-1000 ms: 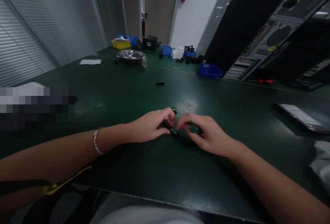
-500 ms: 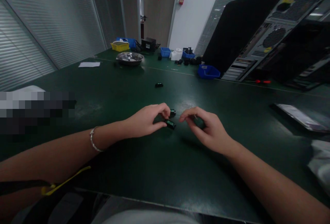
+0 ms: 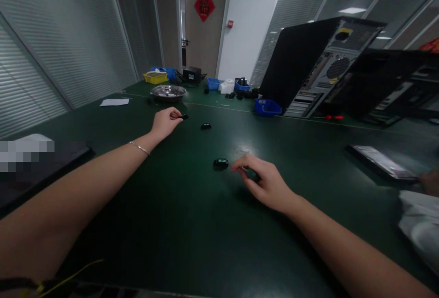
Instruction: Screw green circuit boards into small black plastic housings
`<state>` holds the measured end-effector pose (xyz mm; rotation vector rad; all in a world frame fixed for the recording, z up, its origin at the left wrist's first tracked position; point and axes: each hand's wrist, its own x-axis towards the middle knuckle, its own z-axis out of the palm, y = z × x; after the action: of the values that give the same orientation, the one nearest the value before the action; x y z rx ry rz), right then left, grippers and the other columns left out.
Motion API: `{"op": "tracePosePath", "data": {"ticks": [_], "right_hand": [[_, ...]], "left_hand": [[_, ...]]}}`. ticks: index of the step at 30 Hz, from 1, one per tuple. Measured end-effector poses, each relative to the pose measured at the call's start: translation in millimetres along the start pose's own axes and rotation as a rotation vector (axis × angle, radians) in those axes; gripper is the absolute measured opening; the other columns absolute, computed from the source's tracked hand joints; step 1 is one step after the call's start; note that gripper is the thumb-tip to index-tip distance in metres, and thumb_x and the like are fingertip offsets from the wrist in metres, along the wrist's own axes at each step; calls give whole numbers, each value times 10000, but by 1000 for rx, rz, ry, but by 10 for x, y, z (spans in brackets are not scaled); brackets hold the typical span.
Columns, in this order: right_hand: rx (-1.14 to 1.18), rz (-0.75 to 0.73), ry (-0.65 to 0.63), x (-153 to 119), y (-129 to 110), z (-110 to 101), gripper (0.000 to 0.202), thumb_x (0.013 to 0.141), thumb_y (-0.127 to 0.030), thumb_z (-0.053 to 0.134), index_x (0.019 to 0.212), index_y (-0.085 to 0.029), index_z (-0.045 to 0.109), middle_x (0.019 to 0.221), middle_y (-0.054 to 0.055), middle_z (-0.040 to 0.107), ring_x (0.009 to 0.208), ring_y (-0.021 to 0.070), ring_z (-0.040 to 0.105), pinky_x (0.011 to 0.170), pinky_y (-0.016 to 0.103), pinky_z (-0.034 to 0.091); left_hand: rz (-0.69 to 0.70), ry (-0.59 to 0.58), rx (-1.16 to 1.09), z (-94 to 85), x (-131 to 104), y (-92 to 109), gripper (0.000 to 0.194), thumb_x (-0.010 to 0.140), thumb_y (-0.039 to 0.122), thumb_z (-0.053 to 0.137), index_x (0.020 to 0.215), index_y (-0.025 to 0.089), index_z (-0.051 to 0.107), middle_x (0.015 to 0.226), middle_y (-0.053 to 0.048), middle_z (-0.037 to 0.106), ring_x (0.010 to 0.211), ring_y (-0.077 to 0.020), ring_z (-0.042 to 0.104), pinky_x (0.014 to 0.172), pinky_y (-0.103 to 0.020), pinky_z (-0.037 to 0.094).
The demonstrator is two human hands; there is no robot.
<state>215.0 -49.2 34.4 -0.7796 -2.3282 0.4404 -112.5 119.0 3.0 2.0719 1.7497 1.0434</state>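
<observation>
My left hand (image 3: 167,123) reaches out over the middle left of the table, thumb and fingers pinched on a small black part (image 3: 184,116). Most of that part's near end is hidden by the fingers. A second small black part (image 3: 206,126) lies on the table to its right. Closer to me rests another black part with a green top (image 3: 221,163). Just right of it is my right hand (image 3: 262,180), fingers curled and thumb apart from them, not touching the part. A faint light spot shows between its fingers, too small to name.
A metal bowl (image 3: 168,93) stands beyond my left hand. Blue bins (image 3: 267,107), a yellow bin (image 3: 155,77) and black items line the far side. A computer tower (image 3: 305,69) stands at right, with a flat dark device (image 3: 382,163) nearer. White paper (image 3: 114,102) lies left.
My left hand has moved forward and left, carrying one small black part away from the other beside my right hand. My right hand stays near the remaining part. The camera view has tilted upward.
</observation>
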Motion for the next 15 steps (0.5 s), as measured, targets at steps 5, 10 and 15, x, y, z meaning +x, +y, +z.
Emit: {"op": "tracePosePath", "data": {"ticks": [5, 10, 15], "right_hand": [[-10, 11, -8, -10, 34, 7, 320, 845, -20, 499, 1079, -206, 613, 955, 65, 677, 867, 197, 643, 775, 325, 518], [-11, 6, -17, -19, 39, 16, 307, 855, -29, 505, 1068, -221, 614, 950, 58, 684, 866, 197, 651, 770, 319, 519], [-26, 3, -13, -23, 23, -10, 304, 855, -41, 511, 1078, -221, 613, 957, 63, 684, 870, 204, 650, 770, 329, 522]], "left_hand": [[-9, -90, 11, 168, 147, -64, 281, 971, 292, 595, 1209, 144, 587, 1203, -104, 611, 1012, -239, 637, 853, -434, 556], [4, -129, 10, 156, 123, -126, 288, 970, 291, 596, 1219, 146, 583, 1220, -106, 604, 1031, -246, 632, 864, -442, 552], [24, -102, -3, -6, 29, -15, 301, 969, 290, 598, 1233, 146, 574, 1232, -109, 596, 1040, -251, 628, 868, -448, 550]]}}
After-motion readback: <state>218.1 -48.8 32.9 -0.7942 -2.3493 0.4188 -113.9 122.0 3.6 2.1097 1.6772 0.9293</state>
